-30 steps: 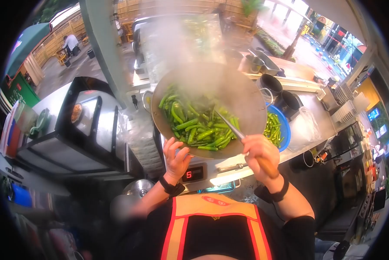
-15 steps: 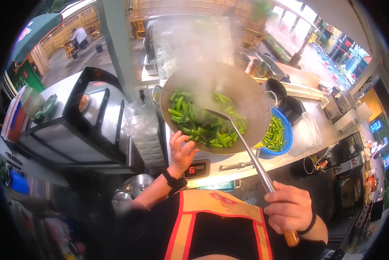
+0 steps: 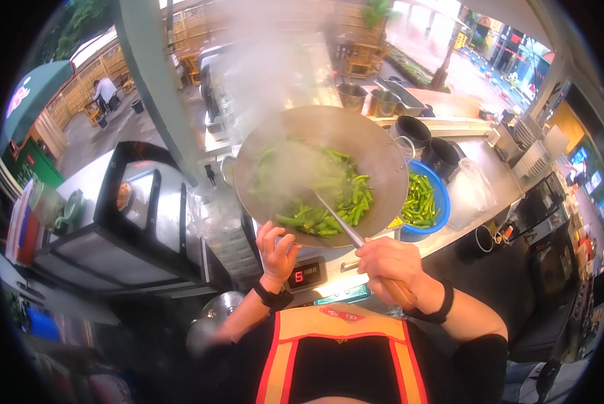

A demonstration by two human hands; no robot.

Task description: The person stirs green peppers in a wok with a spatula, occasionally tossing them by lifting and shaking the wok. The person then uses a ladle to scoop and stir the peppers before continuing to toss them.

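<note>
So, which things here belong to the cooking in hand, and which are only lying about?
In use: wok, gripped at its near rim by the left hand; green peppers in it; ladle, held by the right hand.
Lying about: blue bowl of more peppers; two black pots; metal containers; stacked plates.

Beyond the grip of our left hand (image 3: 276, 252) sits the round steel wok (image 3: 383, 153), long green peppers (image 3: 346, 196) inside; the round blue plastic bowl (image 3: 445, 212) lies right.
</note>
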